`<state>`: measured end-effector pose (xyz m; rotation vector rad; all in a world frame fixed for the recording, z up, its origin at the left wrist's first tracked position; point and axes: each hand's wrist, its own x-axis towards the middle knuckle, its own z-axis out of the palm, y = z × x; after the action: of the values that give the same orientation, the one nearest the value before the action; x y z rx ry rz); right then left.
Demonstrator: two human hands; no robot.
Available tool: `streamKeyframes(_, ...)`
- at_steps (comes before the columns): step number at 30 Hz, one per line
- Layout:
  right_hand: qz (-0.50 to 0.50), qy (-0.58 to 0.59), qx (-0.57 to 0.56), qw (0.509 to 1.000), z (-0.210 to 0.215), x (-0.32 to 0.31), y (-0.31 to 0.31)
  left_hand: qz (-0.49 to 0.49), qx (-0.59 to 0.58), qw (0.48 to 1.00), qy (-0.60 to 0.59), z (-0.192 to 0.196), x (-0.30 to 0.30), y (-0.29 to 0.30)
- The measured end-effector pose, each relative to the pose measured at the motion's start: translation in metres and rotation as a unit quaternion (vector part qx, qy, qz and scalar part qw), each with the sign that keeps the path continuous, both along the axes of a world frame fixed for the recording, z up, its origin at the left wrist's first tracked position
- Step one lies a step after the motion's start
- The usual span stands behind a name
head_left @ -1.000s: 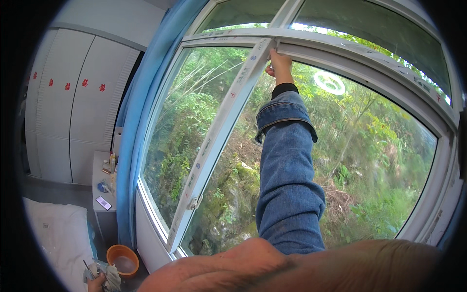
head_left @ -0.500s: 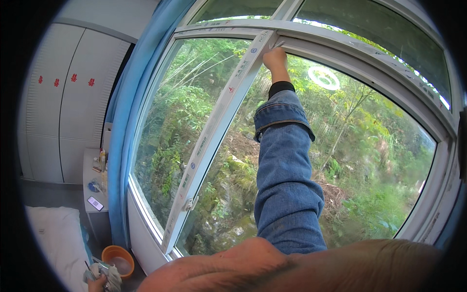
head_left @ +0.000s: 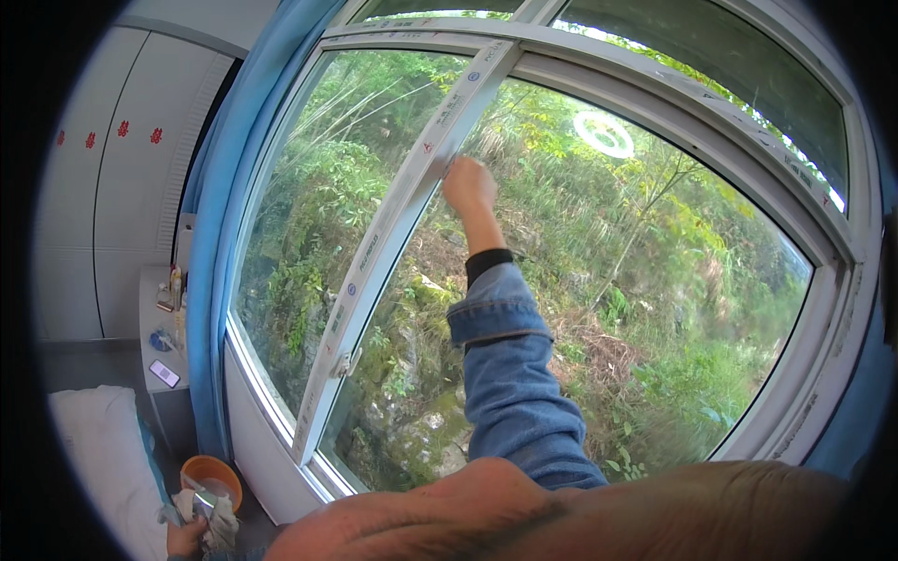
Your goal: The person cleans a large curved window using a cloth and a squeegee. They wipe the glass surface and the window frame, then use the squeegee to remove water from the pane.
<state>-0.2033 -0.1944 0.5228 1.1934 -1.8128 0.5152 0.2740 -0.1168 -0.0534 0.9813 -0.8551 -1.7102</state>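
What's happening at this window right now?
The person's right hand is raised high and pressed to the glass beside the white centre bar of a large window. Whether it holds anything is unclear. The left hand hangs low, gripping a crumpled grey cloth near an orange bucket on the floor by the blue curtain.

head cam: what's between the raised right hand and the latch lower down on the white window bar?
Head view: only the bare white bar with small stickers runs from the right hand down to the latch; glass on both sides.
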Motion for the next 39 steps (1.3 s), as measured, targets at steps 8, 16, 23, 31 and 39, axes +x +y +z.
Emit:
streamKeyframes(8, 0.446, -0.504, 0.021, 0.739, -0.156, 0.021, 0.088, -0.012, -0.031, 0.994, 0.104, 0.036, -0.025, -0.012)
streamKeyframes(16, 0.466, -0.639, 0.051, 0.609, -0.259, 0.092, 0.145, -0.077, -0.025, 0.994, 0.076, 0.146, -0.112, -0.006)
streamKeyframes(23, 0.383, -0.576, 0.113, 0.713, -0.330, 0.127, 0.169, -0.213, -0.106, 0.970, 0.053, 0.182, -0.203, -0.007)
streamKeyframes(31, 0.214, -0.329, 0.086, 0.916, -0.345, 0.112, 0.195, -0.257, -0.207, 0.915, 0.232, 0.180, -0.285, 0.020)
streamKeyframes(39, 0.358, -0.487, 0.135, 0.785, -0.349, 0.073, 0.211, -0.294, -0.154, 0.915, 0.229, 0.200, -0.300, 0.063)
